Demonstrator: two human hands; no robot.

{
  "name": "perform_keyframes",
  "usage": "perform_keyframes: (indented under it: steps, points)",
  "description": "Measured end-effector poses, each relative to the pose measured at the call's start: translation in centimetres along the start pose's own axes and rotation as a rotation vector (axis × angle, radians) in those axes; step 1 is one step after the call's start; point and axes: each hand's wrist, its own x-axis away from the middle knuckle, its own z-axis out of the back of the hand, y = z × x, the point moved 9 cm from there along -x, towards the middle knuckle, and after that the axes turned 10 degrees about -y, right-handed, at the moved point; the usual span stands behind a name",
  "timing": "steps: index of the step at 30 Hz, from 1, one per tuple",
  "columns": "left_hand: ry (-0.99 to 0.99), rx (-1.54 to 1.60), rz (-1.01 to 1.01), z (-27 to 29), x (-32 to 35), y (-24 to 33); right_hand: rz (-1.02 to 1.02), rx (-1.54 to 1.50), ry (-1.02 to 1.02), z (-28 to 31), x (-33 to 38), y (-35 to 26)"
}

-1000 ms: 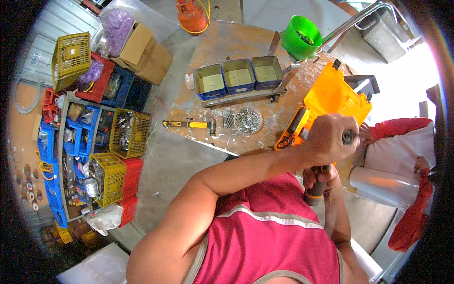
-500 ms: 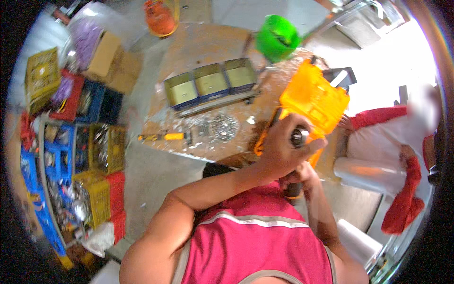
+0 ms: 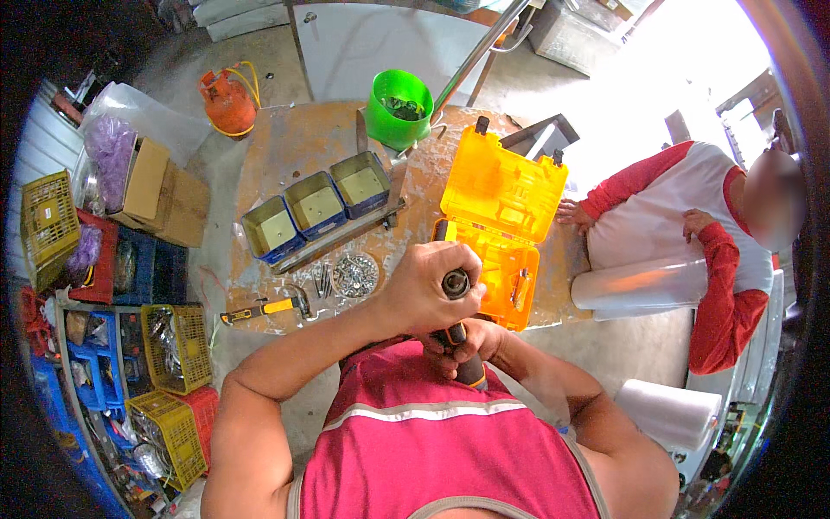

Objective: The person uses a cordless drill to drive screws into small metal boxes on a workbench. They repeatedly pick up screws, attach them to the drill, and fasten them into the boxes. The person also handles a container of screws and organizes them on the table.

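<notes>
A dark-handled tool (image 3: 458, 324) sits close to the chest, left hand (image 3: 430, 285) wrapped over its top, right hand (image 3: 462, 344) gripping its handle below. Beyond, a rusty tabletop (image 3: 285, 156) carries an open orange case (image 3: 500, 227), three blue tins (image 3: 316, 206) and a green bucket (image 3: 398, 108); cardboard boxes (image 3: 164, 190) stand left.

You see through one head-worn fisheye camera that looks steeply down over your own chest, close to your hands. Your left hand (image 3: 428, 285) sits near the picture's centre, the rusty round metal table (image 3: 285, 156) beyond it toward 11 o'clock. The open orange plastic tool case (image 3: 501, 199) lies at 1 o'clock. A seated person in a red-sleeved white shirt (image 3: 683, 216) is at 3 o'clock. Straight edges bend near the rim.
</notes>
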Motion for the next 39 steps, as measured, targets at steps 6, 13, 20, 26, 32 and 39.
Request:
perform_keyframes:
  steps: [6, 13, 20, 26, 32, 39]
  points:
    - [0.094, 0.325, 0.02, 1.3, -0.3, -2.8, 0.165, 0.171, 0.199, 0.3, 1.3, -4.3]
    - [0.138, 0.303, 0.347, 6.5, 7.7, -9.6, 0.649, 0.399, 0.677, 1.7, 7.7, -8.3]
    - [-0.013, -0.653, 0.761, 7.6, 17.1, -21.8, 0.81, 0.516, 0.805, 1.7, 14.4, -10.3]
    - [-0.324, -1.094, 0.608, 3.0, 19.0, -26.7, 0.847, 0.491, 0.866, 1.7, 13.6, -8.6]
    - [-0.411, -1.15, 0.546, 2.6, 19.3, -28.0, 0.552, 0.776, 0.993, 3.4, 12.0, -4.7]
    - [-0.491, -1.163, 0.539, 2.4, 19.1, -28.3, 0.331, 0.89, 0.981, 6.8, 10.8, -1.0]
